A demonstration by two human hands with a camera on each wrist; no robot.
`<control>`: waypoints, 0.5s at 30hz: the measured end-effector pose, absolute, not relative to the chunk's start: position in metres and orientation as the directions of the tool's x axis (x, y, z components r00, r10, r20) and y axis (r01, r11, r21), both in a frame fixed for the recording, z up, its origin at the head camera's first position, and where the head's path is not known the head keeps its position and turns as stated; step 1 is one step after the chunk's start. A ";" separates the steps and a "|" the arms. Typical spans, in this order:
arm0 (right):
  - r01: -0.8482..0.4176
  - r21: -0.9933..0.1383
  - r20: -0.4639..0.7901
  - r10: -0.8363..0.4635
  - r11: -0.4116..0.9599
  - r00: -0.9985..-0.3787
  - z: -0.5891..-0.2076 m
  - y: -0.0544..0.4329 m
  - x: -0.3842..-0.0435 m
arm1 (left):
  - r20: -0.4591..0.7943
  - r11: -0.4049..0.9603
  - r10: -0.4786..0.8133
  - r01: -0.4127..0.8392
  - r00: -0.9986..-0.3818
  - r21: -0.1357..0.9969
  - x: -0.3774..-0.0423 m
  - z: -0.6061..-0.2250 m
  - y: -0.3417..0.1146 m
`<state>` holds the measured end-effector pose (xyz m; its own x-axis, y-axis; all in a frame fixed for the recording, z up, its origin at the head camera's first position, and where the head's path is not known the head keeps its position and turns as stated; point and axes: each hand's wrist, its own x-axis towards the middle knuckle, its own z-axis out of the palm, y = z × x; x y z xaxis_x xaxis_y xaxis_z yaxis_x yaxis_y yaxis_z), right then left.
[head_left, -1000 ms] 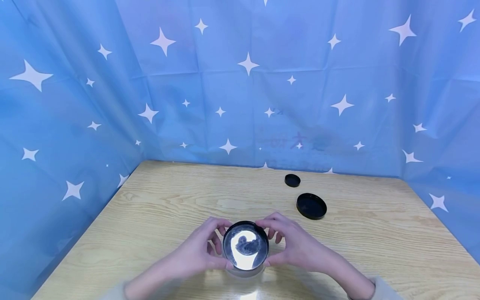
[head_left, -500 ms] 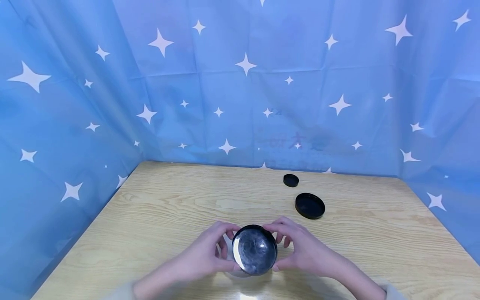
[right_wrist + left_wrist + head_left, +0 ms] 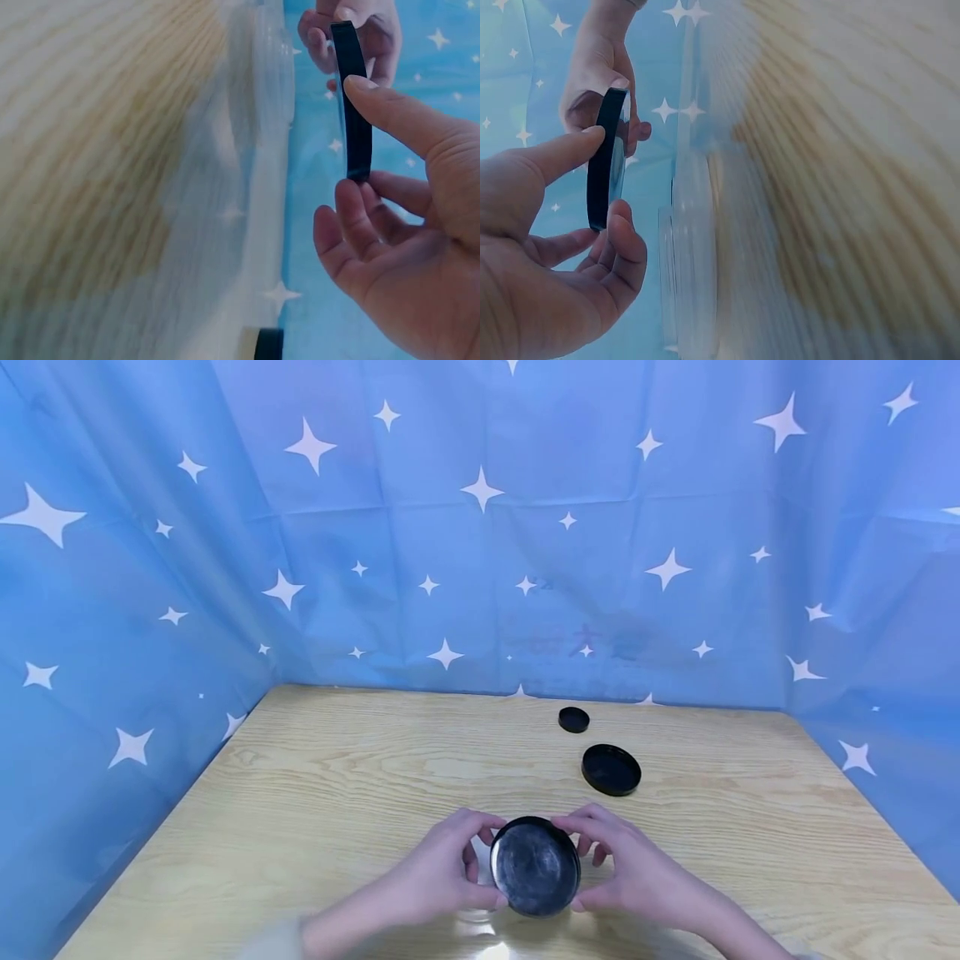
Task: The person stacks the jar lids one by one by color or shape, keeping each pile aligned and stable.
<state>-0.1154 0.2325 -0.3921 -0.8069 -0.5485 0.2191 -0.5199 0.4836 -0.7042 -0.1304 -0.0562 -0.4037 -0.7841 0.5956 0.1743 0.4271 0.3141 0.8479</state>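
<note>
Both hands hold one round black lid (image 3: pixel 534 867) by its rim, near the table's front. On its left side, my left hand (image 3: pixel 442 870) pinches the rim between thumb and fingers. From the opposite side my right hand (image 3: pixel 626 872) grips it the same way. Seen edge-on in the left wrist view, the black lid (image 3: pixel 606 161) hangs in the air, apart from the table. A clear, see-through container (image 3: pixel 696 255) stands on the table below it. In the head view the lid and left hand hide most of that container.
Farther back on the wooden table (image 3: pixel 360 760) lie a black lid (image 3: pixel 611 770) and a smaller black lid (image 3: pixel 573 720), both showing their hollow insides. A blue curtain with white stars (image 3: pixel 480 568) hangs behind the table and along its sides.
Both hands have moved right with the lid, away from over the clear container. The bright glare on the lid has mostly gone. The head view has turned slightly right.
</note>
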 end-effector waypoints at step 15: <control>-0.520 -0.694 0.253 -0.508 0.498 -0.823 -0.404 0.266 -0.107 | 0.111 0.364 0.592 0.388 -0.798 0.847 -0.132 -0.402 -0.017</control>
